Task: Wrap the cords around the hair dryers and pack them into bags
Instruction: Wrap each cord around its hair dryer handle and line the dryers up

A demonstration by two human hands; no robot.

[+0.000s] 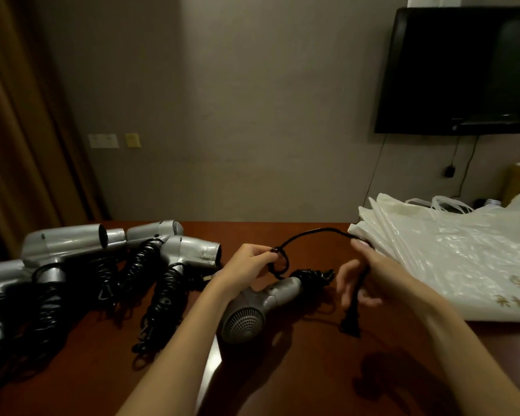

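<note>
Centrally, cord [312,234] between both hands.

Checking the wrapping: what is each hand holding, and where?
Both hold the cord: left hand pinches it at a knot-like loop, right hand grips it near the plug.

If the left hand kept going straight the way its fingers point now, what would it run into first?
The left hand, pinching the cord, points up and rightward across the table. Past the cord loop, the right hand looks like the first thing in line, then the bags; depth is hard to judge.
</note>
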